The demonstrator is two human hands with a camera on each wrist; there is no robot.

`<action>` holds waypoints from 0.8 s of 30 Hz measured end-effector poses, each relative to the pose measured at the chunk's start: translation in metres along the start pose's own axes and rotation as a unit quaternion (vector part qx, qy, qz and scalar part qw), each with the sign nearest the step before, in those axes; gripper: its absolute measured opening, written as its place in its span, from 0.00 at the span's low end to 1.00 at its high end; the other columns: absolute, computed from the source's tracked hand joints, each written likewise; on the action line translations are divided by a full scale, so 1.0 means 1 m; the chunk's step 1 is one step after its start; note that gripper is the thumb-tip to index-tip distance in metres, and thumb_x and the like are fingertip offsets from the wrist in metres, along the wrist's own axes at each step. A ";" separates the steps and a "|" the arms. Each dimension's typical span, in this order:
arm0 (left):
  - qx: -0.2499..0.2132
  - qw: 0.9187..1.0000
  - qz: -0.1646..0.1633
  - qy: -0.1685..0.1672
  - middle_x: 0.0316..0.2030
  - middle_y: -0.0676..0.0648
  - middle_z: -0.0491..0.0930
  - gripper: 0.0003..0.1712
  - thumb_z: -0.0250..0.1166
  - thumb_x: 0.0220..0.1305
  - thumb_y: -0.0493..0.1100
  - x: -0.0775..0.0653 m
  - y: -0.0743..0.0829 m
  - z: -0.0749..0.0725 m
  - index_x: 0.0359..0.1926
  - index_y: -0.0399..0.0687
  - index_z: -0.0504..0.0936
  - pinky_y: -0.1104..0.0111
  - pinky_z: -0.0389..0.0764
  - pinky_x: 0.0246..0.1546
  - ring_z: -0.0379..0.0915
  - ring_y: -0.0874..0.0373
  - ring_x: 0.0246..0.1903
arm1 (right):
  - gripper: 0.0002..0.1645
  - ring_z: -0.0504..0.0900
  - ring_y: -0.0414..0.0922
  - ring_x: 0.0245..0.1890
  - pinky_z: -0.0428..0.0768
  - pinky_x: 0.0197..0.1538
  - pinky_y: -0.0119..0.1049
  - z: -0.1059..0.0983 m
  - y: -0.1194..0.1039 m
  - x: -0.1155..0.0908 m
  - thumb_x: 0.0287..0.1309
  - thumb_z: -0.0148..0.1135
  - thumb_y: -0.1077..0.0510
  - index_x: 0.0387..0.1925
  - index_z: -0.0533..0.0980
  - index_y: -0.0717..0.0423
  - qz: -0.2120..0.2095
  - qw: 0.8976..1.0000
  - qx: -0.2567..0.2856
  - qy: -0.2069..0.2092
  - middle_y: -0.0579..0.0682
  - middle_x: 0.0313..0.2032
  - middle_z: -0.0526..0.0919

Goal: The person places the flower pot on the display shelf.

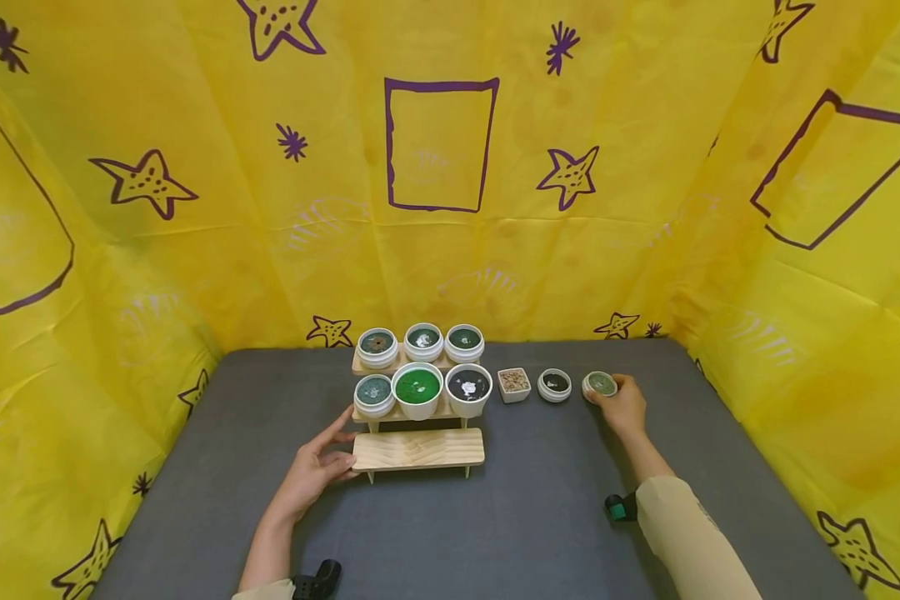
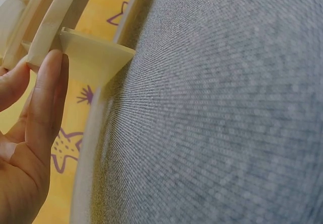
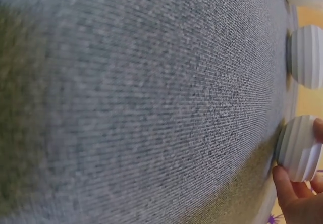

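Note:
A three-tier wooden stand [image 1: 418, 450] stands mid-table, its lowest shelf bare. My left hand [image 1: 317, 471] holds the stand's left end; the left wrist view shows the thumb and fingers [image 2: 44, 100] at the shelf's end, near a thin support leg [image 2: 93, 55]. At the right, my right hand [image 1: 621, 407] grips a small white ribbed pot [image 1: 598, 384] with dull green content. In the right wrist view, thumb and fingertips lie round the side of this ribbed pot [image 3: 299, 148], which sits low at the table surface.
Several white pots with green or dark content, such as the bright green one [image 1: 417, 387], fill the upper two tiers. Between stand and right hand are a square dish [image 1: 513, 383] of beige bits and a dark-filled pot [image 1: 554, 385]. Yellow patterned cloth [image 1: 442, 275] walls the grey table [image 1: 540, 517].

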State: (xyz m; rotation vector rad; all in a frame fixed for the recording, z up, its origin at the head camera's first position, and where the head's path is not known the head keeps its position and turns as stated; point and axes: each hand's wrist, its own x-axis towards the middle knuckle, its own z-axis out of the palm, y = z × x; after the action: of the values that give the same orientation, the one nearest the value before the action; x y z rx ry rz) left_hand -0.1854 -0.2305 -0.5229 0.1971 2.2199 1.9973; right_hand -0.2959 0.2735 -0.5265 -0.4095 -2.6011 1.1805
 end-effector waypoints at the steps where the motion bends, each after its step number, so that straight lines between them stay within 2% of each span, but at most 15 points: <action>1: 0.000 1.000 -0.001 0.000 0.60 0.25 0.63 0.46 0.62 0.64 0.28 0.000 0.000 0.000 0.78 0.49 0.51 0.73 0.86 0.37 0.81 0.68 0.39 | 0.38 0.72 0.68 0.57 0.68 0.63 0.59 -0.001 0.001 -0.001 0.53 0.69 0.57 0.60 0.67 0.75 0.000 1.000 0.000 0.003 0.75 0.55 0.75; 11: 0.001 1.000 -0.004 0.001 0.60 0.25 0.63 0.46 0.61 0.64 0.28 0.000 0.000 0.001 0.78 0.48 0.51 0.74 0.86 0.37 0.81 0.68 0.38 | 0.39 0.75 0.65 0.57 0.70 0.62 0.57 -0.006 0.000 -0.009 0.52 0.72 0.58 0.61 0.67 0.71 -0.010 0.999 0.024 0.027 0.73 0.55 0.76; 19: 0.001 1.000 -0.008 0.002 0.60 0.25 0.63 0.46 0.61 0.65 0.28 0.000 0.000 0.000 0.78 0.48 0.51 0.74 0.86 0.38 0.81 0.68 0.38 | 0.38 0.78 0.62 0.56 0.74 0.60 0.53 -0.012 -0.015 -0.018 0.51 0.74 0.56 0.61 0.70 0.68 -0.026 0.998 0.036 0.033 0.70 0.55 0.79; 22: 0.000 1.000 -0.004 0.001 0.60 0.25 0.63 0.46 0.61 0.64 0.28 0.001 -0.001 0.000 0.78 0.48 0.51 0.74 0.86 0.38 0.81 0.68 0.38 | 0.39 0.79 0.60 0.56 0.77 0.57 0.45 -0.015 -0.022 -0.023 0.50 0.75 0.55 0.61 0.70 0.65 -0.024 0.999 0.039 0.023 0.68 0.55 0.80; 24: 0.000 1.000 -0.002 0.000 0.60 0.25 0.63 0.46 0.61 0.64 0.28 0.001 -0.001 0.000 0.78 0.48 0.51 0.74 0.86 0.37 0.81 0.68 0.38 | 0.39 0.79 0.59 0.57 0.77 0.53 0.34 -0.018 -0.028 -0.028 0.50 0.75 0.53 0.61 0.70 0.64 -0.026 0.999 0.041 0.009 0.67 0.56 0.80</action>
State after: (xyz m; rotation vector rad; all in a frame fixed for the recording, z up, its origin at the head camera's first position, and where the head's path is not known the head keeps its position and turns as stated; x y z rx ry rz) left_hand -0.1860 -0.2303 -0.5238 0.1913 2.2193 1.9950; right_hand -0.2679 0.2578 -0.4969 -0.3317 -2.5226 1.2543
